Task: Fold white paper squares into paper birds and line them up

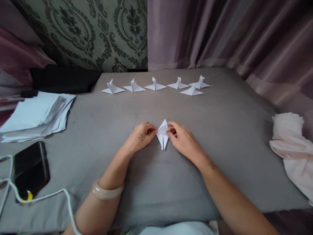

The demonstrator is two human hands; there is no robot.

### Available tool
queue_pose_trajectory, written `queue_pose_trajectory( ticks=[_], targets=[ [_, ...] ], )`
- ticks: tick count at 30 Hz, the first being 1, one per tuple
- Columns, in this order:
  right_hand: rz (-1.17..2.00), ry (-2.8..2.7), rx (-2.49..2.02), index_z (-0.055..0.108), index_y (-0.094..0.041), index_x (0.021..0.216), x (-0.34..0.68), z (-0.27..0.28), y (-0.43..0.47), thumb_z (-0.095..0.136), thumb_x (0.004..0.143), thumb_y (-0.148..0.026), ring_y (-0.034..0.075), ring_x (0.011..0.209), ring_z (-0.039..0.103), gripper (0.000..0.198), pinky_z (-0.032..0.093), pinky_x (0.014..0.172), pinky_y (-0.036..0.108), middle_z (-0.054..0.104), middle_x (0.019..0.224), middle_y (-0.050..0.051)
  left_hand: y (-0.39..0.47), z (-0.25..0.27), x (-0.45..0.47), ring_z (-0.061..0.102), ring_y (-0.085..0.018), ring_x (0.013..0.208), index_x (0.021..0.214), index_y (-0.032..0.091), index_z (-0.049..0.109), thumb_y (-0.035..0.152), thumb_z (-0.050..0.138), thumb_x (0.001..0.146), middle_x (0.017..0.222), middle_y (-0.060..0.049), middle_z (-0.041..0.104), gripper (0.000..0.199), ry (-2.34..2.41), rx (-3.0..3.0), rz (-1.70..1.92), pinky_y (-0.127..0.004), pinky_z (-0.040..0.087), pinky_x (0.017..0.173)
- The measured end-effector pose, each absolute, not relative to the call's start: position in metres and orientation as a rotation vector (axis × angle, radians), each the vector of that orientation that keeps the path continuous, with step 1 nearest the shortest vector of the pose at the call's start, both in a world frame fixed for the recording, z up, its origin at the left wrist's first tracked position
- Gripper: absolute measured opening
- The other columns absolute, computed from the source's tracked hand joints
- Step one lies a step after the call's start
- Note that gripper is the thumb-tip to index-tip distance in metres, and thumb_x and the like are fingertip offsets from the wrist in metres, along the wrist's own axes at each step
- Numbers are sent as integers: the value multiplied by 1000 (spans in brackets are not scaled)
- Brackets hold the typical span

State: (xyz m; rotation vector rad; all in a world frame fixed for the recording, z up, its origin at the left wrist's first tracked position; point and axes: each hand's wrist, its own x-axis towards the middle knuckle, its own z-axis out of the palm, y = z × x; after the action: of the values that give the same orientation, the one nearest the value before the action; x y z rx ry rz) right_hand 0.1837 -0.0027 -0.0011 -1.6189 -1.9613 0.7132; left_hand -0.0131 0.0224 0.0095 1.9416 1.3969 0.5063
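Note:
A white paper folded into a diamond (162, 133) lies in front of me, with a slit running down its lower half. At its left corner my left hand (144, 134) pinches the paper between thumb and fingers. My right hand (182, 138) is closed on the right corner, its fingertips partly over the edge. Farther back on the grey cloth stand several folded paper cranes (155, 85) in a loose row, with one crane (192, 91) set slightly nearer than the others at the right end.
Stacked white paper sheets (36, 114) lie at the left, beside a folded black cloth (63, 78). Nearer are a dark phone (31, 169) and a white cable (49, 196). A pale cloth bundle (293, 147) sits at the right edge. Curtains (176, 36) hang behind the grey surface (232, 130).

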Motion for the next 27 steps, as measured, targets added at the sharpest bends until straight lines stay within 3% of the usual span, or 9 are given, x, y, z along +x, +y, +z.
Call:
queue_pose_trajectory(
  ticks=[16,22,27],
  targets=[
    [732,-1822,-1732,60,-20,114,179,-4,3,55,86,-24,18,80,64,29,47,76,32,69,87,4,22,9,-6,53,-13,66,78,16,68,23,59,81,79,-3,61,12,1534,1912,487,-26,41,63],
    [716,-1868,-1694,56,-17,117,179,-7,2,55,87,-20,20,85,62,31,47,81,34,68,89,5,20,-1,-7,55,-15,76,92,17,61,17,56,86,88,-3,61,7,1465,2081,566,-26,43,68],
    [703,-1871,-1680,54,-18,118,180,-10,2,56,86,-18,21,90,60,32,46,86,36,65,90,5,13,-1,0,54,-20,97,107,14,62,6,37,93,107,-9,62,29,1187,2489,453,-31,47,86]
  ],
)
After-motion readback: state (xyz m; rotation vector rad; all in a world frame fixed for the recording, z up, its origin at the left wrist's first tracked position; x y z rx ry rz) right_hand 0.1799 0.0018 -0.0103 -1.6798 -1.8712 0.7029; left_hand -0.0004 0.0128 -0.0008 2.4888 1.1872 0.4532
